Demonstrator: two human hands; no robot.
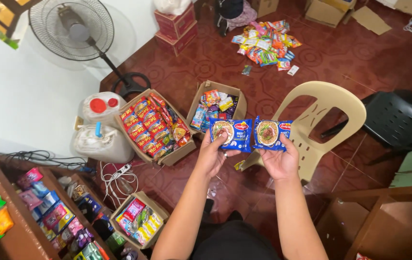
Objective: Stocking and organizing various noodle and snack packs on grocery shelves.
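The left hand (pixel 211 156) grips one blue instant-noodle packet (pixel 231 135) and the right hand (pixel 279 161) another blue noodle packet (pixel 271 133), side by side above the red patterned floor (pixel 206 67), near a beige plastic chair (pixel 324 118).

Head camera looks steeply down (floor well below).

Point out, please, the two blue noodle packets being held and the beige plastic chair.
Left blue noodle packet (pixel 232 135), head view, on the middle of its front.
Right blue noodle packet (pixel 272 133), head view, on the bowl picture.
Beige plastic chair (pixel 333 96), head view, on the backrest's top rail.
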